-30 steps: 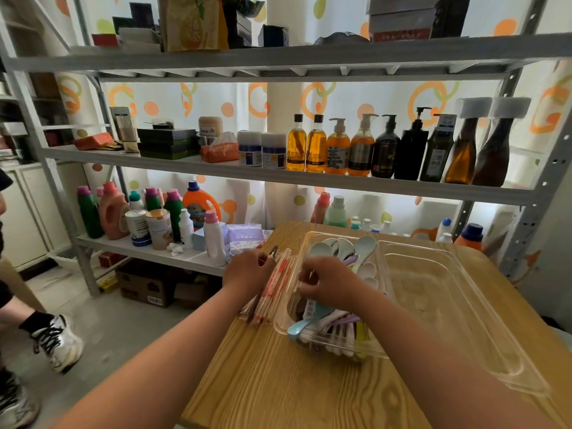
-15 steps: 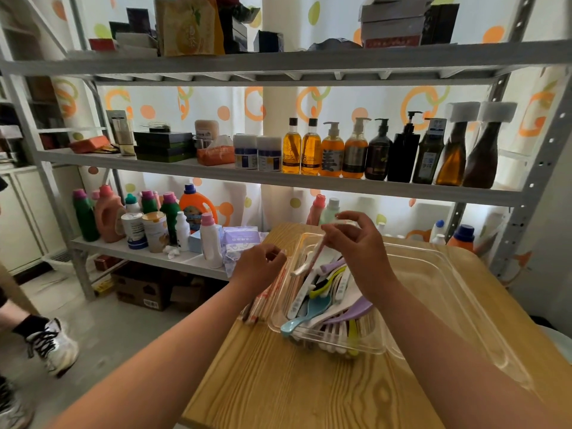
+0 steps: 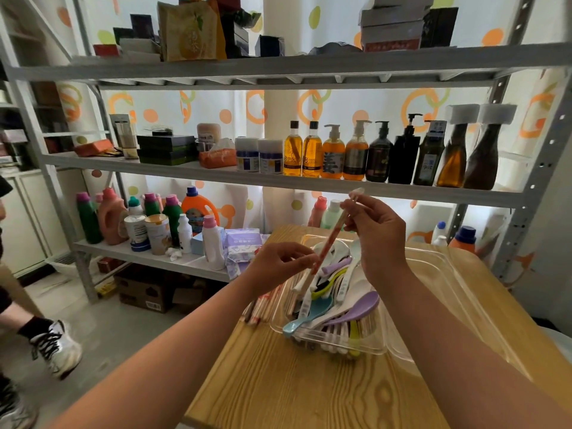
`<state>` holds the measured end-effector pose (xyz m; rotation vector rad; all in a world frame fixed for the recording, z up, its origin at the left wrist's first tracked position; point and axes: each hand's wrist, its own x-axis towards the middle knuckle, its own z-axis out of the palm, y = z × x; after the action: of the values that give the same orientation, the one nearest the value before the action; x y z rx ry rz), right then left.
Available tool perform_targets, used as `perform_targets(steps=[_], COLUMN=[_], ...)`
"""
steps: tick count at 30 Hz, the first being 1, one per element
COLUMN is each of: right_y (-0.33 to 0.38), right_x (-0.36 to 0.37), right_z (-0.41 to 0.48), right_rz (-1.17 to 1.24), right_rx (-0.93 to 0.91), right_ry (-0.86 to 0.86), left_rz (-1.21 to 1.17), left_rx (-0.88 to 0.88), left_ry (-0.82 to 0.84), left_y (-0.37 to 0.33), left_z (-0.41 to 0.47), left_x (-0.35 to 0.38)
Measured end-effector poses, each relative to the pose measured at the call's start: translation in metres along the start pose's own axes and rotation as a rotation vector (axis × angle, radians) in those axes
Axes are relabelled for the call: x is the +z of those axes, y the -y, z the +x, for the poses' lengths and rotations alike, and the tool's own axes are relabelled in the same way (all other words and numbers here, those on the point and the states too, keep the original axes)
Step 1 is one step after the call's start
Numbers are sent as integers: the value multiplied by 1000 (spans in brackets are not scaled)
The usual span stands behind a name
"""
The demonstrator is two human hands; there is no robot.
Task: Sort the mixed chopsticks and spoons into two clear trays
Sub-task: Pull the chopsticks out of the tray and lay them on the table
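Wood table [image 3: 278, 382]: pale grain, near edge toward the camera.
Spoon tray [image 3: 340, 351]: clear plastic, on the table's left-middle part, holding a jumble of spoons [image 3: 356, 311] in white, purple, blue and yellow-green.
Second tray [image 3: 464, 305]: clear, just right of the spoon tray; I cannot tell whether the rims touch or overlap.
Pair [image 3: 328, 239]: one wrapped pair of chopsticks, pink-patterned, tilted in the air above the spoon tray, top end up and to the right.
Right hand [image 3: 380, 239]: raised, fingertips and thumb pinching the pair near its top.
Left hand [image 3: 275, 264]: lower, thumb and forefinger pinching the pair's lower part, other fingers curled.
Pile [image 3: 260, 305]: more chopsticks lying on the table, just left of the spoon tray, partly behind the left forearm.
Shelf [image 3: 278, 178]: grey metal, behind the table, with bottles [image 3: 356, 153] in a row.
Shoe [image 3: 52, 345]: another person's, on the floor at far left.
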<state>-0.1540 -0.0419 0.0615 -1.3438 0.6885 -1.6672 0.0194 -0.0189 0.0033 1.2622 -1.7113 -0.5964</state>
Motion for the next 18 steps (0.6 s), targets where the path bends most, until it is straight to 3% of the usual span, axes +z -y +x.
perform_targets(steps=[4,8,12,15,18], right_y=[-1,-4,-21,-34,-47], right_x=[-1,-3,-5,-2,6], right_z=[1,-1,-10,-17,-24], right_rz=[133,130,-204,-533,-893], right_rx=[96,142,118,35,-45], right_ry=[-33,63,186,432,704], left_rz=[74,20,24,58,252], left_rx=[23,-13,-127,-274,-418], left_ry=[14,-45,-236,-362,-381], left_y=[4,4,1,13,31], left_z=[0,0,3,6,4], left_x=[0,0,-5,-14,-20])
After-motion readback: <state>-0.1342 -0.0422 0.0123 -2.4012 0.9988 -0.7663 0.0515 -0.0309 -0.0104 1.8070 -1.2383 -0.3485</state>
